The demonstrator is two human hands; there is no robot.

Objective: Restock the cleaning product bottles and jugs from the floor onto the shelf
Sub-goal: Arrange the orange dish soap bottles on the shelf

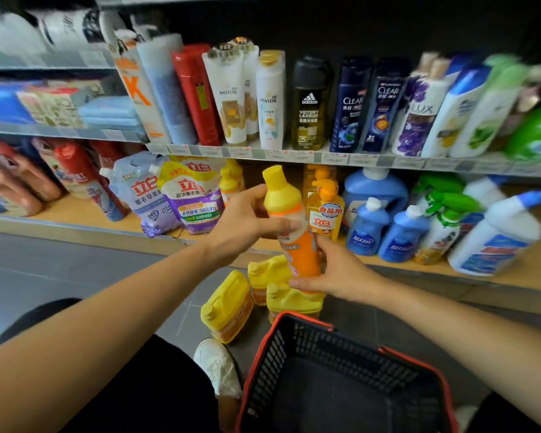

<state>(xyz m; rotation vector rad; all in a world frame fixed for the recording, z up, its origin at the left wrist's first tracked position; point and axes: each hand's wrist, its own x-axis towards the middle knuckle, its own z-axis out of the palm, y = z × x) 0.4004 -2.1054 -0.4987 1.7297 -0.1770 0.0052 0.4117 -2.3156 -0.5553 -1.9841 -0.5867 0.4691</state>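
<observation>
Item in hand: one orange bottle (303,254) with a yellow top, held upright with a slight tilt in front of the bottom shelf (91,214), above the floor and not yet on the board. We note the left hand (247,226) wrapped round its upper body just under the neck, and the right hand (341,273) curled round its lower end; both grip it firmly.

Just right of it on the shelf stands a yellow pump bottle (327,214), with blue jugs (367,228) further right; refill pouches (191,198) lean to the left. The open board between pouches and pump bottle appears to us the likely slot.

Recommended handling: keep the lower hand under the weight, steer the cap clear of the shelf edge above, set the base flat on the board, label forward, and slide it far without knocking the pump bottle or the leaning pouches.

Outstanding: three yellow jugs (228,307) remain on the floor beneath the hands, beside a red-rimmed basket (297,317) nearest us.
</observation>
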